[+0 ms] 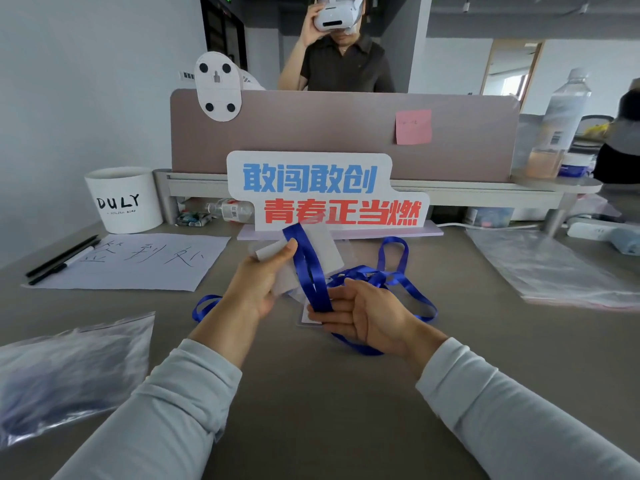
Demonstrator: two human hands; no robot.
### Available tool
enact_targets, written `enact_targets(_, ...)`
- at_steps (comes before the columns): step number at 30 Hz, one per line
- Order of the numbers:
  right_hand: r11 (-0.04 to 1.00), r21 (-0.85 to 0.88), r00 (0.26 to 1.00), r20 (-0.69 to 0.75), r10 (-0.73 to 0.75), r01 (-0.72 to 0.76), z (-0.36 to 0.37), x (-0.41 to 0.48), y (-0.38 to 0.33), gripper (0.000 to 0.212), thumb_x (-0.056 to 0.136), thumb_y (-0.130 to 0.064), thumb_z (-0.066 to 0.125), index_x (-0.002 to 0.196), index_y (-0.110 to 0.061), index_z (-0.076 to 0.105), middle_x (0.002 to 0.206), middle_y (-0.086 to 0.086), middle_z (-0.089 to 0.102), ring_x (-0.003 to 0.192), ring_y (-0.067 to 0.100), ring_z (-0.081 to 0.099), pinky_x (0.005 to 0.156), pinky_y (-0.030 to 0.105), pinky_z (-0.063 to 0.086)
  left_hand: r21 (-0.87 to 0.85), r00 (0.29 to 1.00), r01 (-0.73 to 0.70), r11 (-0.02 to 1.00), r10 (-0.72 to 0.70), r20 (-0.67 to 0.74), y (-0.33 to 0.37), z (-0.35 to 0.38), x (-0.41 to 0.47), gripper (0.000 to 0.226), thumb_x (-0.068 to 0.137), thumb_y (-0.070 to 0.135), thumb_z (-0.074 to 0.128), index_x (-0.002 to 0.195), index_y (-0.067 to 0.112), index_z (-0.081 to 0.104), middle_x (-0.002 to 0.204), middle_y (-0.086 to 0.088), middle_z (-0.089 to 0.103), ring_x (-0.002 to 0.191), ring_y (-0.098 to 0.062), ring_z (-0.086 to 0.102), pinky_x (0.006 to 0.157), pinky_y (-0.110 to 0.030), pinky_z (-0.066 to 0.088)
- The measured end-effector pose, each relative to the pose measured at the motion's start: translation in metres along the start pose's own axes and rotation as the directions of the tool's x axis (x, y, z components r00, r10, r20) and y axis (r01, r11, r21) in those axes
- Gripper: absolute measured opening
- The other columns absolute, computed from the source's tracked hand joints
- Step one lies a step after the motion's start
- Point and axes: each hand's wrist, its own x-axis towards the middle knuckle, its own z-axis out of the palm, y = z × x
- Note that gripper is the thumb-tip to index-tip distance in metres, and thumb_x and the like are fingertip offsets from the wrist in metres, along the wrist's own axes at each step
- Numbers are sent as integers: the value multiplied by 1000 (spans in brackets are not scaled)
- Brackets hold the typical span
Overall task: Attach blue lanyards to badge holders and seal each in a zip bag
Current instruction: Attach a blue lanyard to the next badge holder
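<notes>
At far left a filled zip bag (72, 368) lies on the tabletop (311, 393), cut off by the frame edge; its dark blue contents are too blurred for us to identify. Behind it we see two pens (62, 259) on a handwritten sheet (145, 261) and a white cup (124, 199). At centre the left hand (256, 282) is raised above the tabletop, its grip closed on a pale badge holder (329, 249). The holder is translucent and motion-blurred, so we can trace its outline only in part and cannot tell which way its long axis lies. In front of it a doubled blue lanyard (310, 271) runs with its long axis steeply inclined, its upper end pointing up-left toward the slogan sign (325, 192) and its lower end meeting the right hand (367, 315). There the grip pinches the strap between thumb and forefinger, the other fingers nearly straight. Beneath this hand a second clear holder (305, 317) lies flat, mostly hidden. Just beyond, a tangle of loose lanyards (391, 275) rests on the tabletop, their clips hard to make out. At right lies a flat stack of empty bags (554, 268), and behind it a bottle (561, 123) stands on a raised shelf.
</notes>
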Motion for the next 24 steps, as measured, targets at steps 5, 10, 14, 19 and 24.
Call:
enact_targets(5, 988, 156, 999, -36, -13, 18, -11, 3, -4, 43, 101, -33, 22, 117, -8, 54, 113, 17, 67, 101, 29, 65, 91, 38, 50, 104, 953, 180, 978, -199, 228, 4, -7, -5, 22, 77, 15, 63, 99, 16, 60, 90, -3, 70, 80, -16, 67, 59, -30, 56)
enact_targets(10, 992, 115, 995, -89, -41, 51, -11, 1, -4, 40, 100, -29, 27, 112, -8, 58, 100, 13, 68, 96, 29, 63, 93, 46, 45, 323, 897, 223, 920, -324, 302, 4, -13, -6, 29, 65, 14, 69, 93, 13, 61, 85, -5, 72, 80, -19, 68, 71, -36, 55)
enact_targets(14, 988, 130, 993, -91, -69, 80, -13, 4, 0, 43, 100, -30, 26, 111, -6, 60, 111, 14, 68, 103, 31, 64, 92, 44, 48, 435, 892, 235, 869, -371, 260, 2, -18, -4, 47, 53, 19, 76, 98, 12, 62, 99, -11, 68, 95, -27, 63, 84, -43, 50)
enact_targets(19, 980, 118, 985, -85, -150, 159, -14, 3, -5, 49, 100, -25, 20, 113, 0, 61, 107, 13, 70, 97, 25, 67, 96, 44, 46, 585, 872, 204, 785, -418, 256, 2, -19, -5, 63, 46, 27, 83, 105, 12, 66, 106, -12, 69, 103, -32, 62, 95, -51, 46)
enact_targets(24, 960, 185, 977, -62, -202, 210, -17, 3, -10, 52, 101, -28, 17, 118, 1, 57, 113, 16, 67, 104, 27, 65, 88, 35, 54, 644, 874, 172, 746, -417, 249, 0, -13, -9, 40, 57, 24, 78, 96, 18, 67, 99, -7, 71, 101, -28, 63, 93, -46, 47)
